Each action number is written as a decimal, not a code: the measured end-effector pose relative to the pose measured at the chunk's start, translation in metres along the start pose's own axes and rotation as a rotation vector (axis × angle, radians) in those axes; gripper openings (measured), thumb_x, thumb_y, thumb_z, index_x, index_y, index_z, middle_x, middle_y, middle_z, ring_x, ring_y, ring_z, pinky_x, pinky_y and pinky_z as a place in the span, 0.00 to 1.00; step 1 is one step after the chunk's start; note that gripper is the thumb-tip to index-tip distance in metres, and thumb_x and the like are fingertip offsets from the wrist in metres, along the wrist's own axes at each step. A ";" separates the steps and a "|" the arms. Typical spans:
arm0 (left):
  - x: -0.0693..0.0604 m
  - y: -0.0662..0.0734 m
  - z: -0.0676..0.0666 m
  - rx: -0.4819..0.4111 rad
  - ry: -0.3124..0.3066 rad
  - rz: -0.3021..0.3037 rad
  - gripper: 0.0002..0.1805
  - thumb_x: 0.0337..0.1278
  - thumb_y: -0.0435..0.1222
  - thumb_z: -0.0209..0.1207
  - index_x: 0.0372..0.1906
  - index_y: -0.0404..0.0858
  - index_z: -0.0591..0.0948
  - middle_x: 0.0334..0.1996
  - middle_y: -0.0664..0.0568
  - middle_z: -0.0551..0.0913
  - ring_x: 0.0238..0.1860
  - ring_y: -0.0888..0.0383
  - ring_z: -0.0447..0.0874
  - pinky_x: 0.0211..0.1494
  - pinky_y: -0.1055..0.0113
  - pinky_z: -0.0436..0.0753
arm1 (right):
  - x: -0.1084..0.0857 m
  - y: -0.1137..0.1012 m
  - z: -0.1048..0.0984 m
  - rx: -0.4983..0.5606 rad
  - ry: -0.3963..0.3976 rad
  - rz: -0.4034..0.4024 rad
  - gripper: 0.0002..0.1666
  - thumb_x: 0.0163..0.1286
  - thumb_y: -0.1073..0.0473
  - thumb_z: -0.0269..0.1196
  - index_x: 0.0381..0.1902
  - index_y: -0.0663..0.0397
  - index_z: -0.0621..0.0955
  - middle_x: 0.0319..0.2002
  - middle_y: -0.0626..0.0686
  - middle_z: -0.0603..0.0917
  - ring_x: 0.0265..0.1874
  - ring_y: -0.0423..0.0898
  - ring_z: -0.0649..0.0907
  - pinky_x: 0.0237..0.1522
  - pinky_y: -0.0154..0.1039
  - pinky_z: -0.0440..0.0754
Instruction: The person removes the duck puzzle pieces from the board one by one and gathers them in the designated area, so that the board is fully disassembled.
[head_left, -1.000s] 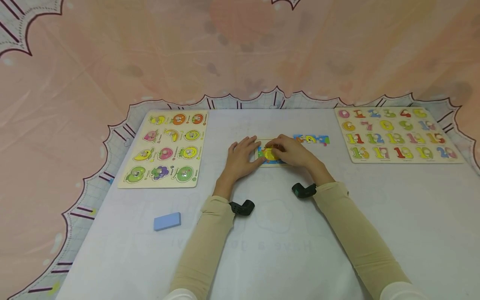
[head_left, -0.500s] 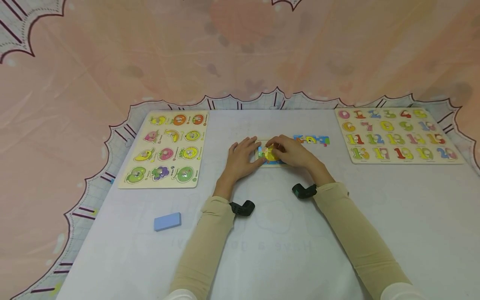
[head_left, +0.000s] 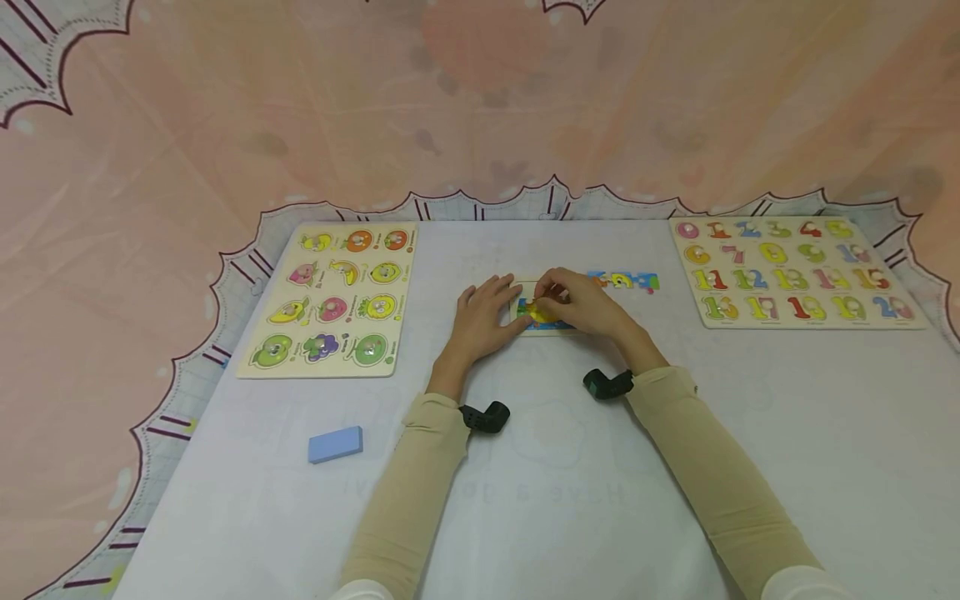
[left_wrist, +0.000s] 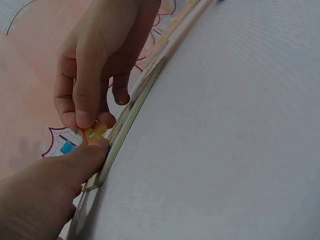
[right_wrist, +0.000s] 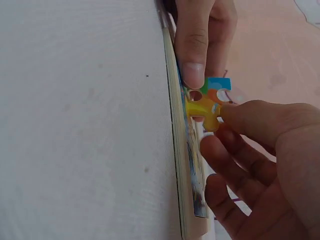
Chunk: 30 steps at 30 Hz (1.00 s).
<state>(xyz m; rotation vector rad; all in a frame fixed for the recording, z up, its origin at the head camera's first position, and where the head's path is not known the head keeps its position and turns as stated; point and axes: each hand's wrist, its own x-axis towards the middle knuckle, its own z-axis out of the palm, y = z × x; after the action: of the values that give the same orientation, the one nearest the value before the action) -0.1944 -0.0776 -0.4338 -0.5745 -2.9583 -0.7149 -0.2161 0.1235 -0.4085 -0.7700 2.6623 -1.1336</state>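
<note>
A small wooden jigsaw board (head_left: 555, 334) lies mid-table between the two hands. My left hand (head_left: 483, 317) rests at its left side, fingers spread, the thumb (right_wrist: 193, 72) pressing on the picture. With thumb and fingertips my right hand (head_left: 583, 304) pinches a yellow jigsaw piece (right_wrist: 204, 109), which stands tilted up from the board. In the left wrist view this yellow piece (left_wrist: 95, 132) shows just beyond my left thumb. A blue-topped piece (right_wrist: 219, 83) sticks up beside it in the right wrist view. Fingers hide much of the board.
More jigsaw pieces (head_left: 624, 280) lie right behind my right hand. A fruit puzzle board (head_left: 281, 337) stands left, a number puzzle board (head_left: 750, 321) right. A blue block (head_left: 335, 444) lies near my left forearm on the white table (head_left: 540, 517).
My right fingers have drawn closer together and tilted the yellow piece up slightly. The left hand has stayed in place.
</note>
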 end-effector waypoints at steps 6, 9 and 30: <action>0.000 -0.001 0.001 -0.001 0.000 0.003 0.32 0.59 0.54 0.56 0.66 0.46 0.70 0.71 0.54 0.63 0.74 0.54 0.54 0.74 0.47 0.50 | 0.000 0.000 0.001 0.013 0.014 -0.015 0.06 0.69 0.57 0.59 0.41 0.51 0.77 0.38 0.51 0.82 0.40 0.46 0.78 0.45 0.40 0.76; 0.000 -0.002 0.001 0.000 0.002 0.007 0.32 0.59 0.54 0.56 0.66 0.47 0.70 0.71 0.54 0.63 0.74 0.54 0.54 0.74 0.47 0.50 | -0.001 0.000 0.000 0.019 0.028 -0.024 0.05 0.69 0.58 0.58 0.41 0.52 0.76 0.38 0.51 0.82 0.40 0.45 0.79 0.43 0.39 0.76; -0.001 0.001 -0.001 0.005 -0.003 0.010 0.32 0.59 0.53 0.57 0.67 0.46 0.70 0.71 0.54 0.63 0.74 0.54 0.55 0.74 0.47 0.50 | -0.008 0.012 -0.025 0.057 0.118 0.104 0.07 0.66 0.60 0.58 0.40 0.55 0.76 0.39 0.55 0.81 0.40 0.48 0.77 0.49 0.43 0.75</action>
<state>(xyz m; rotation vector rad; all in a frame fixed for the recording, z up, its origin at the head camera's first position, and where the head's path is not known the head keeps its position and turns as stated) -0.1932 -0.0778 -0.4325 -0.5904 -2.9564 -0.7058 -0.2219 0.1506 -0.4001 -0.5641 2.7153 -1.2594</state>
